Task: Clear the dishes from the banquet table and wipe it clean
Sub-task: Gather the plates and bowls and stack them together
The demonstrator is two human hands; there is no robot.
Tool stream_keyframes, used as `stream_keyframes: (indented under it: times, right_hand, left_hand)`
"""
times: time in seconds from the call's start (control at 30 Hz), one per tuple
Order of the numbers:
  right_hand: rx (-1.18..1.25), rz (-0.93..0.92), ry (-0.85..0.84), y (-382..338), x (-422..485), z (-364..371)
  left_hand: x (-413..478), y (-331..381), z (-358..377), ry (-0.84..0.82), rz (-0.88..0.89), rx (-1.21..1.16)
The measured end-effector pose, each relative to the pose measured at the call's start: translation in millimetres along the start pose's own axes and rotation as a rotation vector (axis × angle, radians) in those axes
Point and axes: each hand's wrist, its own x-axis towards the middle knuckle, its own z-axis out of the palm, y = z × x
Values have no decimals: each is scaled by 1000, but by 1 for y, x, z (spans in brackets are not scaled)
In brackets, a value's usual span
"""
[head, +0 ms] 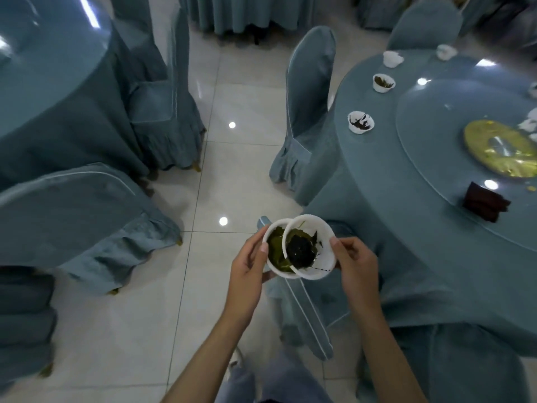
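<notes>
My left hand (249,261) grips a white cup (274,267) holding green tea leaves. My right hand (356,264) holds a second white cup (321,242) with dark wet leaves, tilted so it overlaps into the first. Both cups are above the floor, left of the banquet table (386,175). On that table stand a cup with dark leaves (360,122), a cup with green leaves (383,82), and two more white cups (392,58) (446,51). A dark folded cloth (483,205) lies on the glass turntable (436,132).
A covered chair (308,112) stands against the table's left side; another chair (302,309) is right below my hands. A second covered table (52,77) and chairs (75,216) fill the left. White crumpled napkins (529,125) and a gold centre disc (499,148) sit on the turntable. Glossy tiled floor (203,199) runs between.
</notes>
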Motion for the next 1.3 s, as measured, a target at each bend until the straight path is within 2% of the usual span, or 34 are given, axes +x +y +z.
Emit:
stream_keyframes:
  times: [0.37,0.7,1.0,1.3]
  right_hand:
    - [53,-6,-163,-21,13,110]
    - [178,59,-76,-37,110,216]
    - [202,37,-28,-73,194,235]
    - [233,30,132,-84,267,239]
  left_hand:
    - [41,28,-81,45,9,-1]
    - [178,53,-126,-2,-94,57]
    - [299,96,-103,-93,-119,102]
    - [413,105,-61,-264,-131,209]
